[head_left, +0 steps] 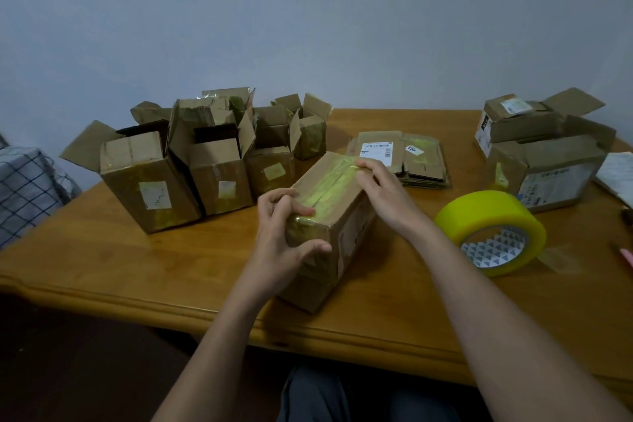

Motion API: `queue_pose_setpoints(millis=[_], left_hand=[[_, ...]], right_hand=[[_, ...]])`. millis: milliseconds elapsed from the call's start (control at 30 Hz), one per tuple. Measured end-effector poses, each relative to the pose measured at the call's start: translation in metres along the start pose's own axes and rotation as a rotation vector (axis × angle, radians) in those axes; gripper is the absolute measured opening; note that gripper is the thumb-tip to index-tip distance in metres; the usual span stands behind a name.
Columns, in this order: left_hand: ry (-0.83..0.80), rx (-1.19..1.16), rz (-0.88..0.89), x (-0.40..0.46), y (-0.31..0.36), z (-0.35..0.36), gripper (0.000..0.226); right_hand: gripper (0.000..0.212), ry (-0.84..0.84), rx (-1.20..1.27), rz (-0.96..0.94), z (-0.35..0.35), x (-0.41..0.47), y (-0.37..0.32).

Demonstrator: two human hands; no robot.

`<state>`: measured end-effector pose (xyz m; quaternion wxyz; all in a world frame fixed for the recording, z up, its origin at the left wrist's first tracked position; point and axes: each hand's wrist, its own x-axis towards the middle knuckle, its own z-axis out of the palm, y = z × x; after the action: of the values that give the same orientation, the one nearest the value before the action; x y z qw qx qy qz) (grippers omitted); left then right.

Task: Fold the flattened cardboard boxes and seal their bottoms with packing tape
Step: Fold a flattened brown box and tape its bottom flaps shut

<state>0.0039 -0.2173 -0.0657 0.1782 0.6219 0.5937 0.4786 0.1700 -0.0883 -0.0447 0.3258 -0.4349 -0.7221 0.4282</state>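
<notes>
A brown cardboard box (352, 226) lies on the wooden table (171, 264) at the centre, its taped bottom face turned up with a yellowish strip of tape along the seam. My left hand (284, 240) grips the near end of the box, thumb over the folded tape end. My right hand (383, 192) rests on the far part of the top face, fingertips pressing the tape at the far edge. A big roll of yellow packing tape (493, 233) lies on the table to the right of the box. A stack of flattened boxes (418, 161) lies behind my right hand.
Several folded boxes with open top flaps (191, 164) stand in a row at the back left. Larger open cartons (544, 154) stand at the back right, with a paper (620, 178) beside them. A checked cloth (24, 188) is at the far left. The table's front edge runs close to my lap.
</notes>
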Motion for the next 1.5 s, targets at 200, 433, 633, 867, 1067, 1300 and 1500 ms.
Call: queue_pose_setpoints(millis=[200, 433, 633, 867, 1067, 1300, 1500], left_hand=[[0.150, -0.308, -0.244, -0.002, 0.004, -0.037, 0.025], [0.216, -0.625, -0.608, 0.002, 0.012, -0.075, 0.035], [0.122, -0.742, -0.763, 0.000, 0.006, -0.086, 0.045], [0.339, -1.188, -0.654, -0.015, 0.023, -0.076, 0.044], [0.091, -0.719, -0.597, -0.023, 0.028, -0.042, 0.065], [0.325, -0.317, -0.476, -0.029, 0.019, -0.030, 0.049], [0.482, -0.167, -0.447, -0.050, 0.011, -0.055, 0.023]], right_hand=[[0.049, -0.005, 0.221, -0.047, -0.015, -0.016, -0.025], [0.061, -0.148, 0.100, -0.103, -0.026, -0.024, -0.048], [0.044, -0.275, -0.071, -0.104, -0.040, -0.036, -0.058], [0.017, -0.244, 0.009, 0.079, -0.028, -0.039, -0.050], [0.038, -0.172, 0.036, 0.134, 0.002, -0.033, -0.035], [0.038, -0.256, 0.170, 0.154, 0.021, -0.045, -0.030], [0.027, -0.432, 0.234, 0.130, 0.041, -0.051, -0.052]])
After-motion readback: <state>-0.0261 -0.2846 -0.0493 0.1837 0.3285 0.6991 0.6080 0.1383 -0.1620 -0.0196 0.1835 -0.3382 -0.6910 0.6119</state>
